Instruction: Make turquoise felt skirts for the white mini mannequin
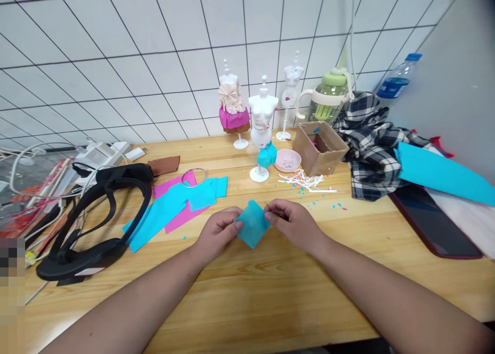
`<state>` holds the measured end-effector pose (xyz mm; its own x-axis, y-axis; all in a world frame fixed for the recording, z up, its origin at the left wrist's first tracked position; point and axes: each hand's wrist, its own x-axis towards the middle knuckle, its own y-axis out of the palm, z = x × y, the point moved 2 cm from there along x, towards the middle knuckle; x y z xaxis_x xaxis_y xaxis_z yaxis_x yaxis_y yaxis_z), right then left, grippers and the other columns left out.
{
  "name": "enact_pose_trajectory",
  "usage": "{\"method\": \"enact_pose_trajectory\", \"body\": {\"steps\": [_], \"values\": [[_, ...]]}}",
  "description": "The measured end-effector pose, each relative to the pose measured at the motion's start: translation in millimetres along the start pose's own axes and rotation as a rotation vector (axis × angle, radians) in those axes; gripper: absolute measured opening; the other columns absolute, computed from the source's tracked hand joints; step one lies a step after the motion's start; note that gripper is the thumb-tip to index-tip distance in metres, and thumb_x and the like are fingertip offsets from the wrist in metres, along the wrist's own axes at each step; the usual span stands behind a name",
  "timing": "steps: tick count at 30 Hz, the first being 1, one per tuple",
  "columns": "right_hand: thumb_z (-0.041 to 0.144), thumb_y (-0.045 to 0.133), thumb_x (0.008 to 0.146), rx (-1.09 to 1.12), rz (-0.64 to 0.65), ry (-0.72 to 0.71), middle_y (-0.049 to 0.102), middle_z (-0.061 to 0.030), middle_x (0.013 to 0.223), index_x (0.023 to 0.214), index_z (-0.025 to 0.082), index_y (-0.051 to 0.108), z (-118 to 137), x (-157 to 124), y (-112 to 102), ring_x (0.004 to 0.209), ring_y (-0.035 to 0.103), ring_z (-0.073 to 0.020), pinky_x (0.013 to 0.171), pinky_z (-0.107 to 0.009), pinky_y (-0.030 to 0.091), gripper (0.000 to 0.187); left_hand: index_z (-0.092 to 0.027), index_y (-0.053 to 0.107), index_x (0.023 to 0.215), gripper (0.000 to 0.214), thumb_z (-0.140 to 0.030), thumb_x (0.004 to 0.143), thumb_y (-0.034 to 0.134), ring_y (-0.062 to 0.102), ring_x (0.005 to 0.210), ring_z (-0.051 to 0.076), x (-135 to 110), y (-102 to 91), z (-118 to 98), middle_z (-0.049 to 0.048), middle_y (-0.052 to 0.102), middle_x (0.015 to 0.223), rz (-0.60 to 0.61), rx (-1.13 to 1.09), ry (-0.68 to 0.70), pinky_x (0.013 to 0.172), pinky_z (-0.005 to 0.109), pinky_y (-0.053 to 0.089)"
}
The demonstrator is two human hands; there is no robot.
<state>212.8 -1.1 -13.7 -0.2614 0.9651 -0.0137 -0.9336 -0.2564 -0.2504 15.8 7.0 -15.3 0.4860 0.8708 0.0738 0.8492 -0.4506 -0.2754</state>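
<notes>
A small square of blue crepe paper (253,224) is held up over the table's front, one corner towards me. My left hand (222,230) pinches its left corner between thumb and fingers. On the right corner, my right hand (292,222) is closed, with a thin dark pointed tool showing at its fingers; its kind I cannot make out. Just beyond stands a white mini dress form (263,109) with a puffed blue crepe paper piece (267,155) at its lower side. Blue crepe strips (158,215) and pink paper (181,220) lie left of my hands.
Behind are a dressed form (234,104), another bare form (292,86), a pink dish (288,160), a cardboard box (320,148) and a green-lidded jug (328,96). Paper scraps (305,181) lie right. A black headset (96,220) sits left, a phone (436,222) far right.
</notes>
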Motion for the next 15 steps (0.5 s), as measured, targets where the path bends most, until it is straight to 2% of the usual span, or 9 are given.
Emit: {"method": "enact_pose_trajectory", "body": {"steps": [3, 5, 7, 10, 12, 15], "values": [[0.035, 0.054, 0.085, 0.094, -0.019, 0.070, 0.063, 0.0000, 0.073, 0.086, 0.018, 0.060, -5.6, 2.3, 0.2, 0.069, 0.060, -0.0146, 0.066, -0.027, 0.046, 0.017, -0.016, 0.062, 0.061, 0.042, -0.051, 0.083, 0.055, 0.055, 0.069, 0.020, -0.6, 0.5, 3.7, 0.0061, 0.059, 0.072, 0.018, -0.155, -0.029, 0.066, 0.030, 0.045], [0.038, 0.053, 0.087, 0.054, -0.095, 0.052, 0.064, -0.0018, 0.080, 0.093, 0.019, 0.060, -5.2, 1.0, -0.5, 0.076, 0.061, -0.0157, 0.070, -0.029, 0.047, 0.022, -0.016, 0.062, 0.059, 0.040, -0.048, 0.083, 0.056, 0.053, 0.067, 0.019, -0.6, 1.3, 5.5, 0.0053, 0.057, 0.070, 0.008, -0.202, -0.031, 0.065, 0.030, 0.044], [0.043, 0.053, 0.087, 0.049, -0.105, 0.009, 0.066, -0.0043, 0.091, 0.100, 0.020, 0.060, -2.0, -2.0, 0.6, 0.085, 0.062, -0.0174, 0.075, -0.030, 0.048, 0.028, -0.016, 0.061, 0.057, 0.040, -0.046, 0.084, 0.056, 0.052, 0.066, 0.018, -0.8, 2.0, 5.7, 0.0049, 0.056, 0.067, 0.006, -0.197, -0.021, 0.065, 0.029, 0.044], [0.046, 0.067, 0.076, 0.071, -0.023, 0.018, 0.063, -0.0074, 0.111, 0.115, 0.021, 0.056, 1.4, -5.9, 5.6, 0.096, 0.061, -0.0202, 0.074, -0.029, 0.050, 0.048, -0.016, 0.064, 0.061, 0.041, -0.049, 0.083, 0.055, 0.056, 0.071, 0.020, -1.9, 2.5, 2.8, 0.0077, 0.061, 0.074, 0.026, -0.174, -0.011, 0.066, 0.030, 0.045], [0.041, 0.074, 0.069, 0.055, -0.019, 0.061, 0.063, -0.0074, 0.113, 0.119, 0.021, 0.054, 0.4, -5.9, 7.8, 0.097, 0.060, -0.0210, 0.074, -0.030, 0.050, 0.058, -0.016, 0.067, 0.065, 0.040, -0.050, 0.083, 0.055, 0.058, 0.074, 0.022, -3.0, 2.8, 0.1, 0.0093, 0.064, 0.079, 0.064, -0.149, -0.005, 0.067, 0.031, 0.047], [0.034, 0.074, 0.068, 0.083, 0.002, 0.098, 0.066, -0.0043, 0.098, 0.106, 0.019, 0.060, -3.9, -2.0, 7.1, 0.088, 0.061, -0.0193, 0.076, -0.032, 0.049, 0.043, -0.016, 0.067, 0.063, 0.039, -0.048, 0.082, 0.057, 0.060, 0.077, 0.022, -3.9, 2.2, -2.3, 0.0095, 0.065, 0.080, 0.093, -0.134, 0.014, 0.070, 0.031, 0.047]]}}
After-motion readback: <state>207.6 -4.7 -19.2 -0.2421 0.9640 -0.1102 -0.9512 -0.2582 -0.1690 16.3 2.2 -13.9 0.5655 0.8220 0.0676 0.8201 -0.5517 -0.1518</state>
